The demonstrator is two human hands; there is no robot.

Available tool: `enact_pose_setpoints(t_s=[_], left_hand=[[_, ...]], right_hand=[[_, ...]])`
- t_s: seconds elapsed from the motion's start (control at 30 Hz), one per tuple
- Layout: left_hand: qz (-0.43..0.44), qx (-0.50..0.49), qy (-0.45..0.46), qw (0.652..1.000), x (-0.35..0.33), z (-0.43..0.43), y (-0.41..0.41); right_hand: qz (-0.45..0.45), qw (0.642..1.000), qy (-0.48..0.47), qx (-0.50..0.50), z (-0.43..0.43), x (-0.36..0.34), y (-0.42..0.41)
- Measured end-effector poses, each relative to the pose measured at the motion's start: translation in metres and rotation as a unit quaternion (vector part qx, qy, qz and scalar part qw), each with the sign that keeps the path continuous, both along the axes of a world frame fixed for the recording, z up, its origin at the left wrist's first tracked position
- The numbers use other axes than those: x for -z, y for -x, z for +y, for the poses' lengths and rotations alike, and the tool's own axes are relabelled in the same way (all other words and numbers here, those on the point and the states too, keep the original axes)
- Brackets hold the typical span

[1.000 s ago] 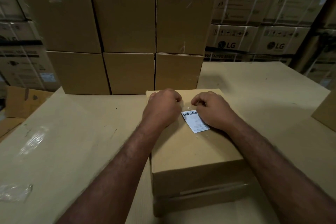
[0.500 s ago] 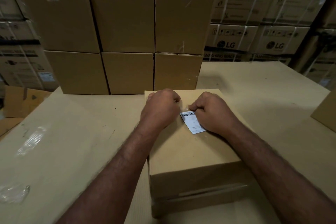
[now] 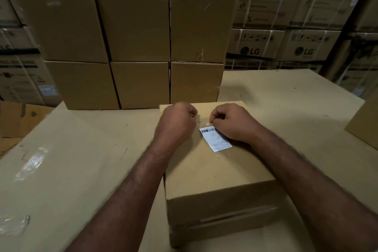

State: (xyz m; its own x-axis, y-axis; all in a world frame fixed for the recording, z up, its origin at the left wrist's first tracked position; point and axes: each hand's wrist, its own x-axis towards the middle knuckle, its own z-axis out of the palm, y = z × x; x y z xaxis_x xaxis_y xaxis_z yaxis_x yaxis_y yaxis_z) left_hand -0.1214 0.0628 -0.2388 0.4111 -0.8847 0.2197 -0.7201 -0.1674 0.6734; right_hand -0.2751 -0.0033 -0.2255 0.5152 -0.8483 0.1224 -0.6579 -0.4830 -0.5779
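Note:
A shut cardboard box [image 3: 216,172] lies in front of me on a cardboard-covered surface [image 3: 81,159]. On its top a white barcode label [image 3: 215,139] sits under a shiny clear film. My left hand [image 3: 176,122] rests as a fist on the box's far left part, holding nothing that I can see. My right hand [image 3: 233,122] is curled too, its knuckles down on the box, covering the label's right edge. Its thumb and forefinger meet just above the label's top corner; whether they pinch the film is hidden.
Two rows of plain cardboard boxes [image 3: 139,51] are stacked right behind the near box. Printed appliance cartons [image 3: 286,47] fill the background. Another box corner [image 3: 366,127] juts in at the right edge. Crumpled clear plastic [image 3: 14,225] lies at the left front.
My right hand slid left over the label half a second ago and has drawn back to the right, uncovering more of it. The left hand barely moved.

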Motion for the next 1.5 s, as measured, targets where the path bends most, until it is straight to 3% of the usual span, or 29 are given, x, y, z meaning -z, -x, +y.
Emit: enact_pose_setpoints(t_s=[0.8,1.2,1.5], left_hand=[[0.000,0.007,0.016,1.000,-0.003,0.002,-0.001],[-0.054,0.134,-0.043,0.989,-0.013,0.007,-0.016],[-0.035,0.133,-0.051,0.989,-0.013,0.003,-0.017]], right_hand=[[-0.012,0.997,0.075,-0.014,0.002,0.015,0.004],[-0.012,1.000,0.022,0.000,0.002,0.009,0.002],[-0.030,0.999,-0.021,-0.004,-0.004,0.007,0.003]])
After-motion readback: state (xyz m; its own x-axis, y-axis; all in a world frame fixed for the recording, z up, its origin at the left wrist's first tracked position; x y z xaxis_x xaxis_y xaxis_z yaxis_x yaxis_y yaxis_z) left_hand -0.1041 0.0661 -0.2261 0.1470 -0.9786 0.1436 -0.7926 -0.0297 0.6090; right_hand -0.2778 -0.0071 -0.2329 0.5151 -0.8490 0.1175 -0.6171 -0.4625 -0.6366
